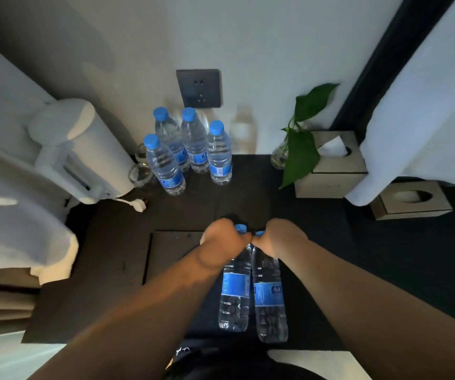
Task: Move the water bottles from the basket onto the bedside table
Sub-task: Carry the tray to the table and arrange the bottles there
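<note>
Several clear water bottles with blue caps and blue labels stand upright at the back of the dark bedside table, near the wall. My left hand grips the neck of one more bottle, and my right hand grips the neck of another bottle. Both bottles hang side by side over the table's front part, their blue caps just showing past my fingers. The basket is not in view.
A white kettle with a loose plug stands at the left, two glasses beside it. A plant in a glass vase and a tissue box stand at the right. White bedding lies on both sides.
</note>
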